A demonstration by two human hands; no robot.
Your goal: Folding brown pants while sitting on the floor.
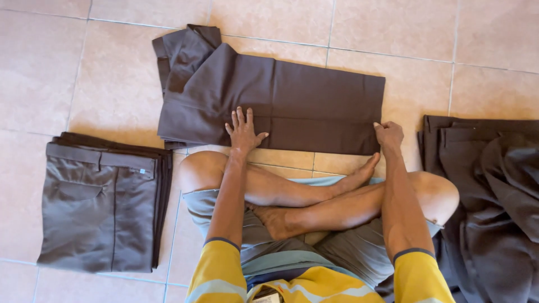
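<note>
Tiled floor [45, 67], mid-fold on brown trousers [303, 101]: left hand [242, 132] flat/open on cloth, right hand [388, 134] pinching hem; prob. needs fold-over next.

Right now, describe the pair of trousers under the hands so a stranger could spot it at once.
On the tiled floor, straight ahead of the crossed legs, lie the dark brown trousers spread lengthwise. The left hand presses flat on them and the right hand pinches their near right corner. Unlike the folded stack at left and the loose heap at right, they lie single, half folded.

Left grip [242, 130] splayed flat, right grip [388, 134] pinching.
</note>
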